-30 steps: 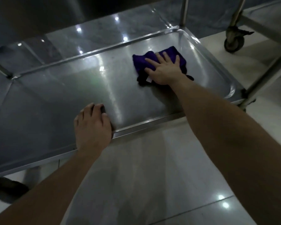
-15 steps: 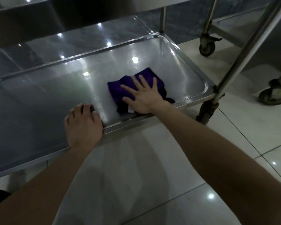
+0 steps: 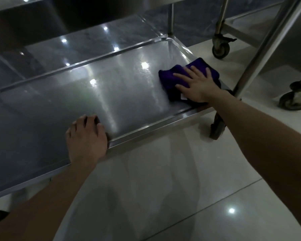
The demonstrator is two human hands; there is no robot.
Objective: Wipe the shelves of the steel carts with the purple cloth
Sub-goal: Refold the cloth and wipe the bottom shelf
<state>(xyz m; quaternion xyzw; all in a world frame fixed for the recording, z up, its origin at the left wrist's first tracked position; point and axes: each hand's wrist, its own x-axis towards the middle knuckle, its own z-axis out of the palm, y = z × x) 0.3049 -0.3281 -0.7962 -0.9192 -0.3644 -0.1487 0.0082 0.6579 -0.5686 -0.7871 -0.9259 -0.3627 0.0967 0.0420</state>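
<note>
The low steel cart shelf (image 3: pixel 111 94) fills the left and middle of the head view. A folded purple cloth (image 3: pixel 170 76) lies at the shelf's near right corner. My right hand (image 3: pixel 196 84) presses flat on the cloth with its fingers spread. My left hand (image 3: pixel 86 138) rests on the shelf's front rim (image 3: pixel 146 131), its fingers curled over the edge onto the shelf surface.
An upright post (image 3: pixel 261 49) of the cart rises just right of the cloth, with a caster (image 3: pixel 217 126) below it. A second cart's wheels (image 3: pixel 221 49) (image 3: pixel 294 100) stand at the right. An upper shelf (image 3: pixel 76 4) hangs overhead. Glossy tiled floor (image 3: pixel 181 188) lies in front.
My right hand has slid the cloth from the shelf's back right toward the front edge, then to the near right corner. My left hand has stayed on the rim.
</note>
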